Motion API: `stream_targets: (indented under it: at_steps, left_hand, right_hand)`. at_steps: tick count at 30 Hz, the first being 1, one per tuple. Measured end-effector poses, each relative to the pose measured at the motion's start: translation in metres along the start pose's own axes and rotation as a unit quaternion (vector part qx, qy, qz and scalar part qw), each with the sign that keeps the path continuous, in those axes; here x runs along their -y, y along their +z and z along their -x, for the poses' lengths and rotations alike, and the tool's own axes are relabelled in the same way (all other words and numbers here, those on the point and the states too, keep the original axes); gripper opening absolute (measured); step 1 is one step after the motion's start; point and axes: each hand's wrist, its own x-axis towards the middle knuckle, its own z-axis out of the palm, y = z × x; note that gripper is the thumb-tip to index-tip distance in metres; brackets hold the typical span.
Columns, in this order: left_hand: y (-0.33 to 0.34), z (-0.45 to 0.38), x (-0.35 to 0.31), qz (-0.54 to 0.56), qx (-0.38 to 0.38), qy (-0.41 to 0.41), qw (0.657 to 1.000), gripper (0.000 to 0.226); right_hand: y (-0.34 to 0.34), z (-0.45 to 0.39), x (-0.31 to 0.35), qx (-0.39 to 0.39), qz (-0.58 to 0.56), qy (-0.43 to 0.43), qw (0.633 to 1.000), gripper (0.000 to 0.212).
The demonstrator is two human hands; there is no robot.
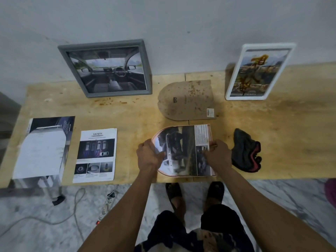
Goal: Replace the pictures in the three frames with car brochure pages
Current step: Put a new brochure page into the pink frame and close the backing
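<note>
An arch-shaped pink frame (212,135) lies flat near the table's front edge with a car brochure page (183,150) laid in it. My left hand (149,155) presses on the page's rounded left end. My right hand (217,155) pinches the page's right part with curled fingers. The frame's brown arch-shaped backing board (187,100) lies just behind. A grey frame (107,68) with a car-interior picture leans on the wall at the back left. A white frame (258,71) with a yellowish picture leans at the back right. Two loose brochure pages (96,155) (45,148) lie at the left.
A dark cloth with red trim (247,151) lies right of my right hand. The wooden table (291,124) stands against a grey wall. Cables and a power strip (107,204) lie on the marble floor below the table's front edge.
</note>
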Motion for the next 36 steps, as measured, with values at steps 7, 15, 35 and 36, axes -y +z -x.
stream_targets:
  at_steps: [7,15,35,36]
  left_hand:
    - [0.004,-0.001,0.001,0.021,-0.006,-0.002,1.0,0.074]
    - [0.003,0.002,-0.001,0.007,0.002,0.002,1.0,0.076]
    - [-0.007,-0.019,-0.05,0.009,-0.045,-0.049,0.998,0.08]
    - [-0.009,-0.029,-0.059,0.026,-0.044,-0.047,0.998,0.079]
  right_hand:
    - [0.008,-0.005,-0.001,-0.012,0.038,0.001,0.999,0.031]
    - [0.009,-0.01,-0.002,-0.019,0.096,-0.018,0.995,0.039]
    - [-0.024,-0.049,0.022,-0.056,0.018,-0.008,0.998,0.026]
    - [-0.028,-0.059,0.028,-0.058,0.016,-0.017,0.998,0.03]
